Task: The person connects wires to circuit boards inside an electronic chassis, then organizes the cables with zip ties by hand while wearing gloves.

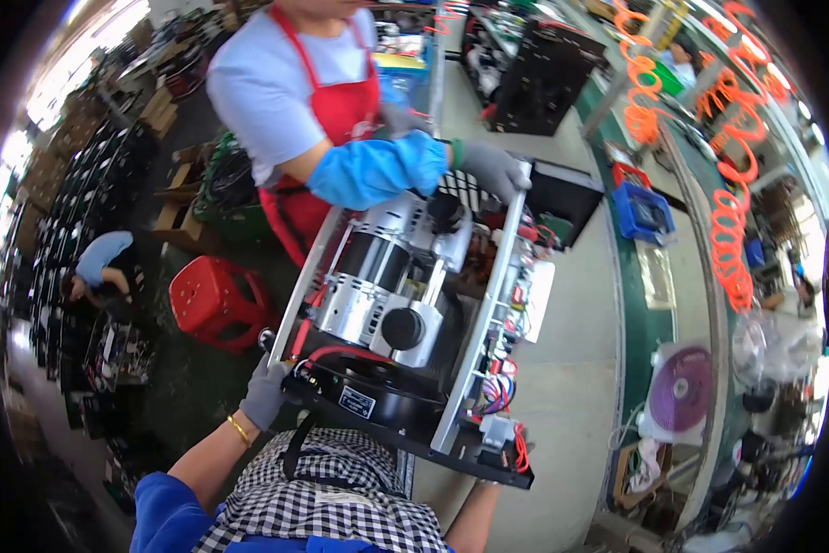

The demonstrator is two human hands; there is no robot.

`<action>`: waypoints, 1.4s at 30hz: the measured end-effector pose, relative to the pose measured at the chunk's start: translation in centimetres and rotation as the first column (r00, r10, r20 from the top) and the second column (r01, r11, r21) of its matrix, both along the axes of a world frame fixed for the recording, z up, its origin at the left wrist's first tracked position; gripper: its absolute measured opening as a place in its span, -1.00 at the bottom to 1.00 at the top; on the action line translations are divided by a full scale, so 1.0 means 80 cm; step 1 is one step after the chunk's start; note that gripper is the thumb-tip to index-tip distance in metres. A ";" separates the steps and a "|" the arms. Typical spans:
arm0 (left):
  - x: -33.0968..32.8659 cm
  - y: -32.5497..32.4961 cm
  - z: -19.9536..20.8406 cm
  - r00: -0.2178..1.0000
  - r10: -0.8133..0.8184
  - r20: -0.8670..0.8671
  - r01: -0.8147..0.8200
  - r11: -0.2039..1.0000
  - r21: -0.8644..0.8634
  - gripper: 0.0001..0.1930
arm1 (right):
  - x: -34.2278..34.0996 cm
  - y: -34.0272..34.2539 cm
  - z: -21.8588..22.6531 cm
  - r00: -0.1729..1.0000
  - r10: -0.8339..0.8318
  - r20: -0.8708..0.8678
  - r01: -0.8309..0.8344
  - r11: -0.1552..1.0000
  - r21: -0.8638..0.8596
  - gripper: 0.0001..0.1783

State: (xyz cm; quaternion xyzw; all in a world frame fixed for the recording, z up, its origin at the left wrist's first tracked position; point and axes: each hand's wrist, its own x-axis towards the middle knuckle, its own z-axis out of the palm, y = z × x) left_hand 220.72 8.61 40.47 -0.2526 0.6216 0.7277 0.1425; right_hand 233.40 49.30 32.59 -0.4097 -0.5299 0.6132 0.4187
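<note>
A black metal machine chassis (pixel 405 419) with pale side rails is held between me and a co-worker, tilted across the view. Inside it sit a silver-and-black motor-compressor unit (pixel 368 267) and a round black fan housing at my end. My left hand (pixel 265 392), in a grey glove, is closed on the chassis's near left corner. My right forearm (pixel 474 518) reaches under the near right corner; the hand there is hidden by the chassis. Coloured wires (pixel 499 392) and small parts line the right outer side. The co-worker's gloved hand (pixel 493 169) grips the far right end of the rail.
The co-worker wears a red apron (pixel 348 92) and stands across from me. A red stool (pixel 219 302) is to the left. A grey bench (pixel 571 369) runs along the right, with another black unit (pixel 548 78) farther up. Orange coiled hoses (pixel 729 249) hang at right.
</note>
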 end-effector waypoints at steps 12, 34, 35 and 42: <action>0.001 -0.007 -0.062 0.960 0.274 0.062 -0.278 0.958 0.073 -0.66 | -0.095 -0.106 0.024 0.555 0.577 0.600 -0.790 0.591 0.162 -0.66; 0.322 -0.283 -0.443 0.621 0.552 0.556 -0.775 0.541 0.328 -0.88 | -0.012 -0.409 -0.036 -0.108 -0.510 0.853 -0.908 -0.299 -0.294 -0.72; 0.344 -0.316 -0.447 0.843 0.480 0.241 -0.519 0.844 0.133 -0.88 | 0.002 -0.420 -0.046 -0.107 -0.554 0.825 -0.890 -0.316 -0.328 -0.72; 0.443 -0.461 -0.498 0.821 0.489 0.295 -0.506 0.862 -0.022 -0.85 | 0.134 -0.471 -0.145 0.172 -0.614 0.771 -0.795 -0.548 -0.259 -0.85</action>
